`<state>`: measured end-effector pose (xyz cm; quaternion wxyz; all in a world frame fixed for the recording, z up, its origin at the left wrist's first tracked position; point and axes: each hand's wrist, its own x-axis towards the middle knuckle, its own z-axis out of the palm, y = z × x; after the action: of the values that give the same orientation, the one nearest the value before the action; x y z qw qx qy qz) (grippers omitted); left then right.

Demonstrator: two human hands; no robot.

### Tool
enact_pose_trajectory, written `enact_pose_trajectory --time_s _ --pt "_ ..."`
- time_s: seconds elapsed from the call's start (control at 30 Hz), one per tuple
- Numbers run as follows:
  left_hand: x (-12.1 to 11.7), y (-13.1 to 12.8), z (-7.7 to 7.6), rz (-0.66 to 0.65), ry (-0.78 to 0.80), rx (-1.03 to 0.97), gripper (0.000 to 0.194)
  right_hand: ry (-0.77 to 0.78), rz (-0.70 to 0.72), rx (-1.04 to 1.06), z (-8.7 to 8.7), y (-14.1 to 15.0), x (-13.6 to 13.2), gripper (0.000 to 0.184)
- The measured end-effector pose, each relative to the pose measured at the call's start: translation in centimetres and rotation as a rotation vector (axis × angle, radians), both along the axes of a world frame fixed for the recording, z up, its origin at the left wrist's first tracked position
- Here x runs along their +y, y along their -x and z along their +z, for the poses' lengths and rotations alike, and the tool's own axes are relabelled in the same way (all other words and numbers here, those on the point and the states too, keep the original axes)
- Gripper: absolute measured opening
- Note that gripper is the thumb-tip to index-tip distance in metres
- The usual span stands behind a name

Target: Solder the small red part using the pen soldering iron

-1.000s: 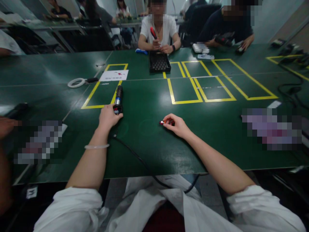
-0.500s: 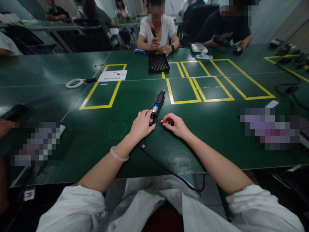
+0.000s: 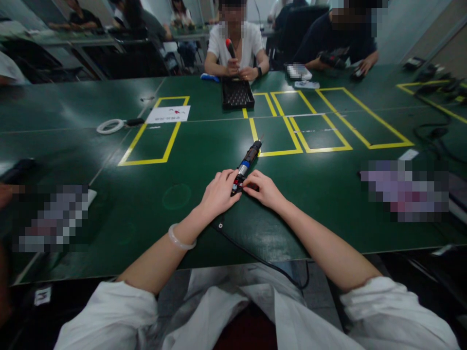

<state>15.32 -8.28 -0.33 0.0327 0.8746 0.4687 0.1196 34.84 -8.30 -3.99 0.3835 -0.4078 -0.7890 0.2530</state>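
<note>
Slim tool: the black tool (image 3: 247, 165), banded in silver and blue, slants across the table in front of you, its thin tip pointing away and a little to your right.
Near end: small red and pale bits (image 3: 237, 182) show there, between your two hands; they are too small to make out.
Left hand: your left hand (image 3: 221, 192) is closed around the tool's near end, fingers over its left side and thumb below.
Right hand: your right hand (image 3: 266, 189) has its thumb and forefinger drawn together at the near end; you cannot tell from here whether they pinch anything.
Black cable: a cable (image 3: 255, 255) runs from below your left hand over the table edge.
Green table: the tabletop (image 3: 146, 218) carries yellow taped outlines (image 3: 281, 153); the tool's far end overlaps the corner of one.
Farther left: a white sheet (image 3: 168, 113) lies near a coiled white cord (image 3: 110, 127).
Facing you: a co-worker in white (image 3: 219, 43) holds a red-and-black tool (image 3: 229, 47) above a black tray (image 3: 239, 106).
</note>
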Motion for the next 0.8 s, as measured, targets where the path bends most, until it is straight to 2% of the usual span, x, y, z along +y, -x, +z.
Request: enact_pose_trajectory --time_s 0.2,0.43,0.63,0.8 --pt "0.0 -0.2 -0.2 0.013 -0.019 -0.009 0.060 0.024 -0.053 0.010 0.0 0.4 0.1 0.002" --pt "0.0 -1.0 -0.3 0.100 -0.010 0.017 0.055 0.089 -0.077 0.103 0.1 0.1 0.1 0.005" --pt "0.3 -1.4 0.3 0.130 0.047 0.034 0.055 0.136 -0.050 0.201 -0.2 -0.1 0.1 0.029" --pt "1.0 0.2 0.8 0.170 0.060 0.084 0.059 0.158 -0.062 0.196 -0.2 -0.5 0.3 0.030"
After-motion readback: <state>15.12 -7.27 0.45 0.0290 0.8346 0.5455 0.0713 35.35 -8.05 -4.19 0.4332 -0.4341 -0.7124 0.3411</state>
